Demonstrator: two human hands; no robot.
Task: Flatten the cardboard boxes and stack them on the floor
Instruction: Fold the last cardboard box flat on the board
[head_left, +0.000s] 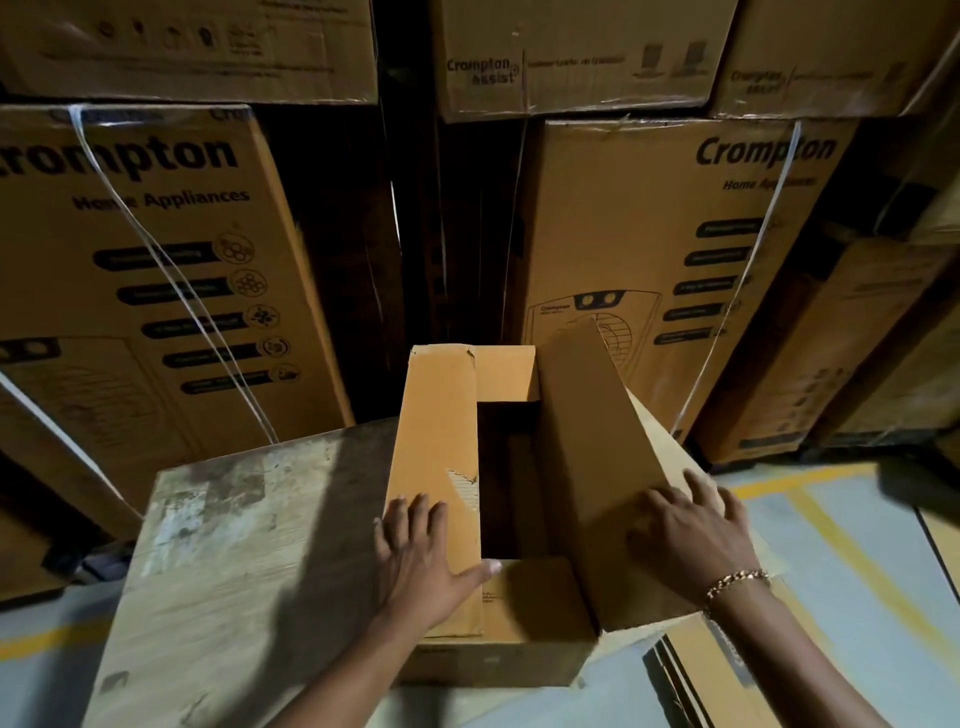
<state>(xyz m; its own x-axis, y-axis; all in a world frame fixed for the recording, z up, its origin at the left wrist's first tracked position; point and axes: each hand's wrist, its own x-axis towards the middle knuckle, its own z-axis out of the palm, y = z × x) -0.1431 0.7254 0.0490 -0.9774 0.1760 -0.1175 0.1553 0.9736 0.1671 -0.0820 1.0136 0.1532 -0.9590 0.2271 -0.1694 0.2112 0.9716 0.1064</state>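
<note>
A brown cardboard box (519, 644) stands upright in the middle of the head view with its top flaps partly open and a dark gap between them. My left hand (421, 561) lies flat on the left long flap (436, 467), fingers spread, thumb at the flap's inner edge. My right hand (696, 535), with a bracelet at the wrist, presses with straight fingers on the raised right long flap (587, 441). Short end flaps show at the far and near ends. Flat cardboard sheets (696, 675) lie on the floor under my right forearm.
A worn wooden table (234, 561) stands to the left, touching the box. Tall strapped Crompton cartons (156, 270) (675, 260) are stacked close behind. Grey floor with yellow lines (841, 545) lies to the right.
</note>
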